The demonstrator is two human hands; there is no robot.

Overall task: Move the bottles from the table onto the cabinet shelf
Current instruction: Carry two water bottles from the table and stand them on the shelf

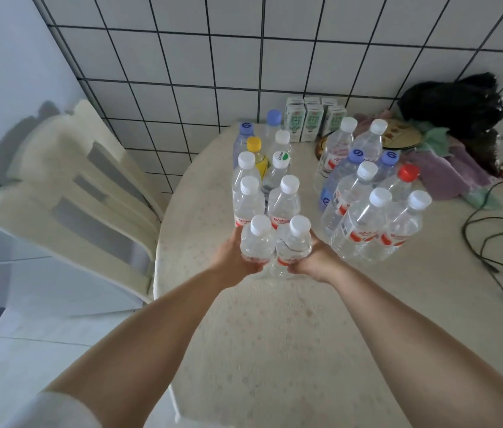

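Observation:
Two small clear water bottles with white caps stand side by side at the near end of a cluster on the round table (275,335). My left hand (231,257) grips the left bottle (256,242) around its lower body. My right hand (315,261) grips the right bottle (295,245) the same way. Behind them stand several small bottles (251,199), one with a yellow cap (254,144). To the right is a group of larger bottles (364,223), one with a red cap (408,173). No cabinet shelf is in view.
White stacked plastic chairs (68,186) stand left of the table. Green-and-white drink cartons (313,122) stand by the tiled wall. Cloths (447,174), a black bundle (454,103) and a dark cable (497,261) lie on the right side of the table.

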